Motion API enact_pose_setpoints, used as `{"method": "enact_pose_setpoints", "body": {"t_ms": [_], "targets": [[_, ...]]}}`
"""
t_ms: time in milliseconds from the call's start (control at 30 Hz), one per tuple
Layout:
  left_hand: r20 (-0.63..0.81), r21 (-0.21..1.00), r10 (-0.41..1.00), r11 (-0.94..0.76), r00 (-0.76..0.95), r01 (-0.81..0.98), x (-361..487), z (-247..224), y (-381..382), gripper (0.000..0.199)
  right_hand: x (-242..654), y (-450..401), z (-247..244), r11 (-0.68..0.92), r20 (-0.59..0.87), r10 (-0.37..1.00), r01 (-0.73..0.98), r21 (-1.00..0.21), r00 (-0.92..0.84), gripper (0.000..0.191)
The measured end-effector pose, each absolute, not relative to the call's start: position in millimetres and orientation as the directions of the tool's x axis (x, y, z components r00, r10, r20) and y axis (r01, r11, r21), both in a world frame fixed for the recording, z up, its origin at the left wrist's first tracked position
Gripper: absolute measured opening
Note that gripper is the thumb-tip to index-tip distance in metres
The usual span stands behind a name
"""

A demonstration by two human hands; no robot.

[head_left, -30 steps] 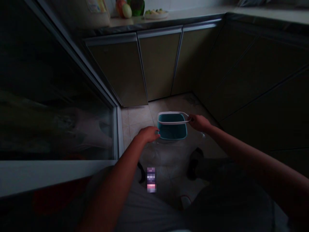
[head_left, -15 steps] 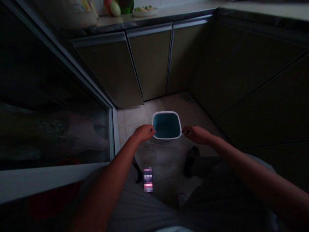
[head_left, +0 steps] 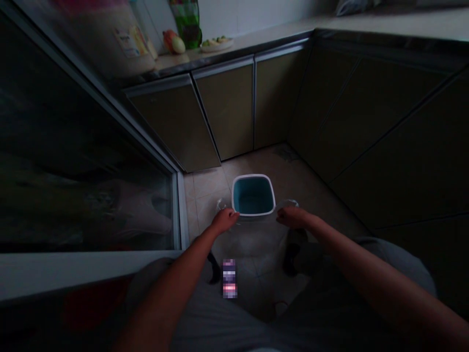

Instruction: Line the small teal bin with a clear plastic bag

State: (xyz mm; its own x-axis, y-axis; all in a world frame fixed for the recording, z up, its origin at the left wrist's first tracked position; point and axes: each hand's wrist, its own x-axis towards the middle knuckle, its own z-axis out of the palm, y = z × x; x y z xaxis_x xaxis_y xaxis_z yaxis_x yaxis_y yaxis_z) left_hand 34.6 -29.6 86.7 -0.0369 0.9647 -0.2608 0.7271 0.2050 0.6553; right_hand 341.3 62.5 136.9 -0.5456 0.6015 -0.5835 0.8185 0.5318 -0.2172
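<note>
A blue bin with a white rim (head_left: pixel 253 195) stands on the tiled floor between my two hands. My left hand (head_left: pixel 224 220) is closed at the bin's lower left corner. Closed at the lower right side is my right hand (head_left: pixel 289 216), a little apart from the rim. Thin clear material (head_left: pixel 221 203) shows beside my left hand, and more of it (head_left: pixel 289 202) above my right hand. What the fingers pinch is too small and dark to name.
Cabinets (head_left: pixel 227 107) carry a counter (head_left: pixel 256 44) with a plate of food (head_left: pixel 217 44), a green bottle (head_left: pixel 188 24) and a large container (head_left: pixel 120 44). A glass door frame (head_left: pixel 179 210) is at left. A blurred-out object (head_left: pixel 229 278) lies nearer my feet.
The view has tilted up, showing more of the counter. Both hands have moved down slightly relative to the bin, and clear material now shows at both sides of it.
</note>
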Motion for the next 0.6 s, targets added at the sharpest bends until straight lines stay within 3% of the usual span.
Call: {"method": "enact_pose_setpoints", "body": {"t_ms": [100, 300, 467, 600], "targets": [[-0.262, 0.804, 0.964, 0.244, -0.045, 0.543, 40.2, 97.5, -14.9, 0.061, 343.8, 72.1, 142.9, 0.469, -0.501, 0.654, 0.823, -0.32, -0.567, 0.042], [-0.206, 0.973, 0.978, 0.207, -0.019, 0.1, 38.7, 177.6, 5.0, 0.072, 343.9, 84.1, 174.2, 0.244, -0.283, 0.76, 0.661, -0.71, -0.585, 0.062], [-0.017, 0.986, 0.971, 0.056, 0.238, -0.155, 37.5, 276.9, -14.2, 0.075, 341.6, 72.8, 236.2, 0.073, -0.057, 0.763, 0.173, -0.982, -0.644, 0.069], [0.202, 0.976, 0.863, -0.139, 0.462, -0.166, 45.8, 341.7, -49.3, 0.082, 339.7, 44.1, 301.9, 0.194, 0.246, 0.652, -0.155, -0.969, -0.718, 0.069]]}}
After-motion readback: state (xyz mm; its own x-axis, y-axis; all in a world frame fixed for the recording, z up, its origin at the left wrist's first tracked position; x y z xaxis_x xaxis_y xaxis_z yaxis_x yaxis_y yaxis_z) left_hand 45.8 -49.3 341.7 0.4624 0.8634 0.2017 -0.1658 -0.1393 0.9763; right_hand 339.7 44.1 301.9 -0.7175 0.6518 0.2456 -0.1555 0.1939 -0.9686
